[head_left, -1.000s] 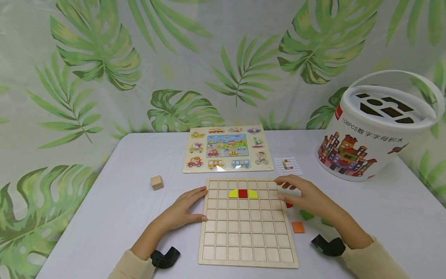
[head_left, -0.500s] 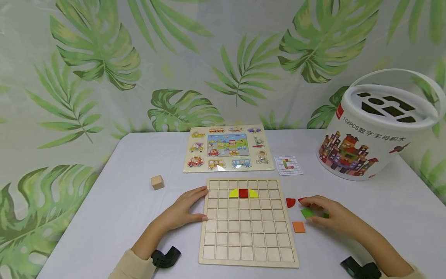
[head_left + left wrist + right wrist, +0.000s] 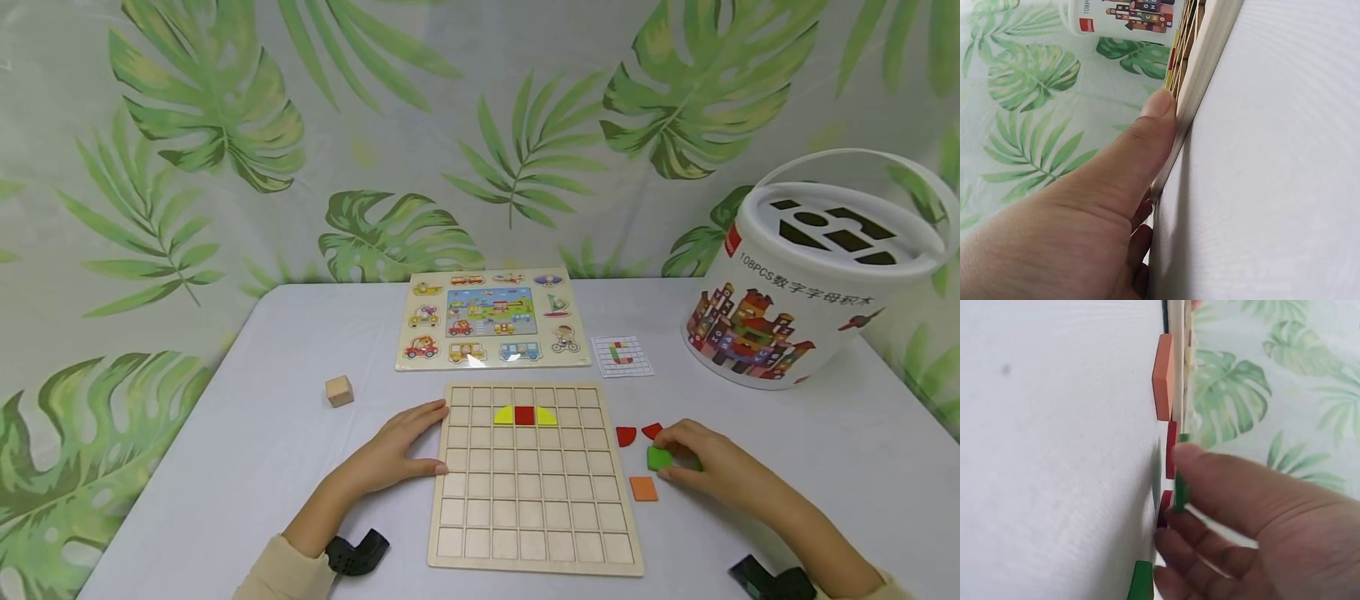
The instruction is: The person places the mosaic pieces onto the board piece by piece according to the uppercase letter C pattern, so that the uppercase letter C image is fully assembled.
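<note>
A wooden grid board (image 3: 534, 500) lies on the table, with a red square tile (image 3: 524, 415) between two yellow quarter-round tiles (image 3: 504, 416) in its second row. Against the board's left edge rests my left hand (image 3: 390, 450), thumb and fingers spread; the left wrist view shows the thumb (image 3: 1147, 128) along the rim. Right of the board, my right hand (image 3: 708, 462) pinches a green tile (image 3: 659, 458) between thumb and fingers. In the right wrist view that tile (image 3: 1181, 475) stands off the cloth. A second green tile (image 3: 1141, 581) lies beneath the hand.
Two red quarter-round tiles (image 3: 626, 436) and an orange square tile (image 3: 643, 489) lie right of the board. Behind it are a pattern card (image 3: 622, 357) and a vehicle puzzle (image 3: 491, 321). A white bucket (image 3: 810, 292) stands back right, a wooden cube (image 3: 339, 391) at left.
My right hand has moved from the board's upper right edge to the loose tiles on the right and picked up a green one. My left hand stays in place.
</note>
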Tool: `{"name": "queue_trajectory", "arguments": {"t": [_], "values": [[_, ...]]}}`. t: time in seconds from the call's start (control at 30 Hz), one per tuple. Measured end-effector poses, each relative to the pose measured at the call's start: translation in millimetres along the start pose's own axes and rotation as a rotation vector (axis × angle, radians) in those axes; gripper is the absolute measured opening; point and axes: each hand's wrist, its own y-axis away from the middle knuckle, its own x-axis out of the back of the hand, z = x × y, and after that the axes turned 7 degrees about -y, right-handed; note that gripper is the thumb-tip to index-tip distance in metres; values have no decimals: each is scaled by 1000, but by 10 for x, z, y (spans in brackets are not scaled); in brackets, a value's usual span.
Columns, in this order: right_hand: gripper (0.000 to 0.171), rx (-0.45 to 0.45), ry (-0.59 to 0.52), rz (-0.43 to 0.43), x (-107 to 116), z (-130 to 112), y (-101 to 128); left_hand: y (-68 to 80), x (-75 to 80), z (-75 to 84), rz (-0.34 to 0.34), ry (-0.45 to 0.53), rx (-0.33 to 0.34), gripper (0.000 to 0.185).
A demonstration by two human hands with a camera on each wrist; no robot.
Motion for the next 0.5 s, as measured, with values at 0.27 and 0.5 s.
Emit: {"name": "queue_trajectory", "arguments": {"t": [0.27,0.5], "values": [[30,148,-98,88,-27,-266,-193,0,-1,2,-1,-6,6,76],[31,295,-199,122,-201,-636,-458,4,-2,-1,4,-12,1,76]]}}
